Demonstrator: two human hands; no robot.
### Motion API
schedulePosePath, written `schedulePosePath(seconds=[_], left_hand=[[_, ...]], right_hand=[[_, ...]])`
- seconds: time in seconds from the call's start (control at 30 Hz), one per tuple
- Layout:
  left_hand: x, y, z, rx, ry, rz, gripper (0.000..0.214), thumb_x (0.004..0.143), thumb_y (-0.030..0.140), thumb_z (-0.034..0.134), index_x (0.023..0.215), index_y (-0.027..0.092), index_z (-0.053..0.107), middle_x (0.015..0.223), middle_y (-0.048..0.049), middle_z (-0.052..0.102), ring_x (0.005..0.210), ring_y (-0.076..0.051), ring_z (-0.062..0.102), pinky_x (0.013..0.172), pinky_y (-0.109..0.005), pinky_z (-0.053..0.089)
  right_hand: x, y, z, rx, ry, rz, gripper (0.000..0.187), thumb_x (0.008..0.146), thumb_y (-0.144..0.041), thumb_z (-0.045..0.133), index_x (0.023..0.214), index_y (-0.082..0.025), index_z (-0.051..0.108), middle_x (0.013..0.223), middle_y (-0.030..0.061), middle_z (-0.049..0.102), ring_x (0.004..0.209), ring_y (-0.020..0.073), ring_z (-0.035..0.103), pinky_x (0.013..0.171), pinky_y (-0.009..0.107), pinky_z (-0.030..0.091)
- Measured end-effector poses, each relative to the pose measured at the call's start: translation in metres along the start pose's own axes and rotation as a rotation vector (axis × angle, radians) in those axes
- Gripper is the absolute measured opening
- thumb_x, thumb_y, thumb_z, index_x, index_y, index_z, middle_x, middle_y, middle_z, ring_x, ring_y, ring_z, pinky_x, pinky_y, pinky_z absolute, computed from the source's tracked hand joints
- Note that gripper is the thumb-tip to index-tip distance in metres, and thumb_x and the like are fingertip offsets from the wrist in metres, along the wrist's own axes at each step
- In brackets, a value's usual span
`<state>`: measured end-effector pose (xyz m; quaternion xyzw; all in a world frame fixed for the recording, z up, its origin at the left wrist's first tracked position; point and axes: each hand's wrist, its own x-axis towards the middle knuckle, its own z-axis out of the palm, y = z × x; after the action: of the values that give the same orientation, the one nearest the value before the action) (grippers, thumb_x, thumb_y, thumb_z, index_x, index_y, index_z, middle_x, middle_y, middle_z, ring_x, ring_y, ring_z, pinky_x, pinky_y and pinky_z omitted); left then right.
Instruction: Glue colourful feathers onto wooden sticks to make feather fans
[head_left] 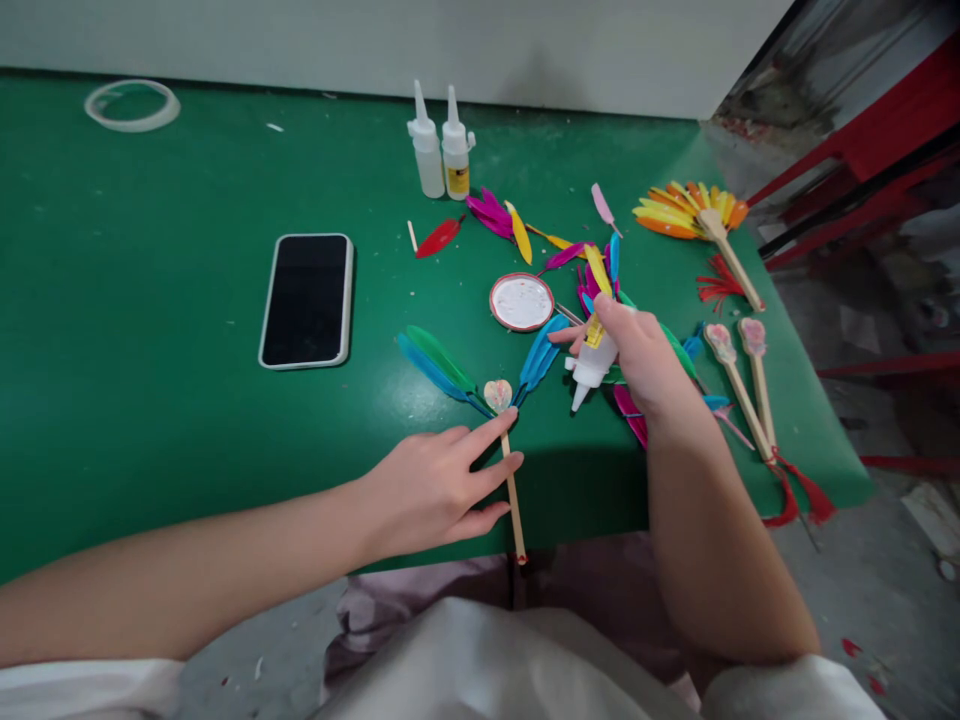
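My left hand (450, 480) lies with fingers spread on the green table, its fingertips touching a wooden stick (514, 500) with a small decorated head (498, 395). Green and blue feathers (435, 365) fan out to the left of that head, and blue feathers (544, 352) to its right. My right hand (634, 350) is closed around a white glue bottle (594, 360) with a yellow label, its nozzle tilted downward above the table. Loose magenta, yellow, blue and green feathers lie beside and partly under this hand.
A phone (307, 300) lies at left, a tape roll (133, 106) behind it. Two glue bottles (441, 150) stand at the back. A round white lid (522, 302) sits mid-table. At right lie a yellow-orange feather fan (694, 212) and two tasselled sticks (739, 390), near the table's right edge.
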<state>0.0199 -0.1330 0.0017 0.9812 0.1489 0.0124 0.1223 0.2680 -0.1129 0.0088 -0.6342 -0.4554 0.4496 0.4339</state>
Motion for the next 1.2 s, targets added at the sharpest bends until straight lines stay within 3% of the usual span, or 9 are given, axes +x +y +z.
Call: schedulePosePath(seconds=[0.23, 0.43, 0.53, 0.63, 0.77, 0.93, 1.03, 1.13, 1.2], left_hand=[[0.000, 0.000, 0.002, 0.025, 0.046, 0.017, 0.037, 0.088, 0.038, 0.040, 0.116, 0.021, 0.056, 0.133, -0.0144, 0.046, 0.083, -0.020, 0.063, 0.059, -0.032, 0.054], [-0.001, -0.008, -0.001, 0.051, 0.378, 0.057, 0.032, 0.084, 0.035, 0.048, 0.107, 0.017, 0.060, 0.093, -0.0074, 0.064, 0.065, -0.012, 0.062, 0.051, -0.023, 0.048], [-0.001, -0.014, -0.003, 0.097, 0.481, -0.012, 0.024, 0.082, 0.029, 0.050, 0.098, 0.017, 0.064, 0.067, -0.0008, 0.061, 0.053, -0.009, 0.056, 0.047, -0.020, 0.042], [0.001, -0.020, -0.002, 0.128, 0.460, -0.058, 0.023, 0.083, 0.028, 0.050, 0.097, 0.017, 0.064, 0.057, 0.0012, 0.057, 0.051, -0.010, 0.055, 0.047, -0.021, 0.040], [0.004, -0.021, 0.003, 0.133, 0.383, -0.084, 0.030, 0.085, 0.030, 0.047, 0.107, 0.015, 0.061, 0.059, 0.0008, 0.060, 0.054, -0.011, 0.058, 0.049, -0.022, 0.040], [0.007, -0.019, 0.007, 0.153, 0.299, -0.090, 0.038, 0.086, 0.037, 0.047, 0.114, 0.015, 0.055, 0.060, 0.0007, 0.062, 0.052, -0.014, 0.058, 0.047, -0.024, 0.038], [0.008, -0.018, 0.008, 0.154, 0.272, -0.083, 0.036, 0.087, 0.037, 0.045, 0.113, 0.016, 0.056, 0.060, 0.0000, 0.062, 0.053, -0.014, 0.059, 0.047, -0.024, 0.037], [0.007, -0.018, 0.009, 0.157, 0.273, -0.087, 0.036, 0.087, 0.037, 0.044, 0.114, 0.016, 0.055, 0.060, 0.0004, 0.060, 0.053, -0.015, 0.058, 0.047, -0.024, 0.037], [0.007, -0.018, 0.010, 0.161, 0.269, -0.091, 0.035, 0.087, 0.037, 0.044, 0.114, 0.017, 0.055, 0.059, 0.0010, 0.059, 0.052, -0.015, 0.058, 0.046, -0.025, 0.036]], right_hand=[[0.002, 0.004, -0.003, 0.028, 0.086, -0.078, 0.055, 0.078, -0.066, 0.042, 0.056, -0.018, 0.058, 0.053, 0.0018, 0.057, 0.048, 0.0116, 0.054, 0.044, 0.024, 0.039], [0.002, 0.001, -0.007, 0.229, 0.212, -0.097, 0.062, 0.078, -0.072, 0.031, 0.060, -0.019, 0.057, 0.043, -0.0009, 0.044, 0.033, 0.0069, 0.033, 0.032, 0.024, 0.018], [-0.001, -0.003, -0.009, 0.255, 0.235, -0.147, 0.060, 0.077, -0.073, 0.031, 0.072, -0.020, 0.060, 0.047, -0.0018, 0.045, 0.034, 0.0077, 0.036, 0.033, 0.024, 0.022], [-0.006, -0.006, -0.010, 0.197, 0.240, -0.157, 0.045, 0.078, -0.064, 0.044, 0.092, -0.023, 0.059, 0.052, -0.0037, 0.051, 0.036, 0.0078, 0.040, 0.037, 0.023, 0.028], [-0.015, -0.011, -0.008, 0.219, 0.214, -0.175, 0.036, 0.078, -0.048, 0.055, 0.108, -0.028, 0.052, 0.046, -0.0088, 0.047, 0.032, 0.0073, 0.040, 0.033, 0.021, 0.025], [-0.026, -0.018, 0.002, 0.312, 0.145, -0.204, 0.035, 0.079, -0.038, 0.058, 0.109, -0.029, 0.043, 0.059, -0.0066, 0.060, 0.037, 0.0097, 0.052, 0.029, 0.019, 0.031], [-0.037, -0.023, 0.014, 0.284, 0.145, -0.185, 0.035, 0.081, -0.040, 0.055, 0.111, -0.030, 0.038, 0.059, -0.0064, 0.059, 0.042, 0.0133, 0.058, 0.031, 0.020, 0.035], [-0.048, -0.025, 0.024, 0.141, 0.124, -0.119, 0.042, 0.080, -0.044, 0.056, 0.116, -0.029, 0.040, 0.054, -0.0061, 0.055, 0.039, 0.0129, 0.055, 0.032, 0.022, 0.037], [-0.053, -0.025, 0.026, -0.023, 0.111, -0.093, 0.040, 0.076, -0.047, 0.059, 0.109, -0.027, 0.050, 0.055, -0.0041, 0.054, 0.039, 0.0114, 0.051, 0.035, 0.024, 0.038]])
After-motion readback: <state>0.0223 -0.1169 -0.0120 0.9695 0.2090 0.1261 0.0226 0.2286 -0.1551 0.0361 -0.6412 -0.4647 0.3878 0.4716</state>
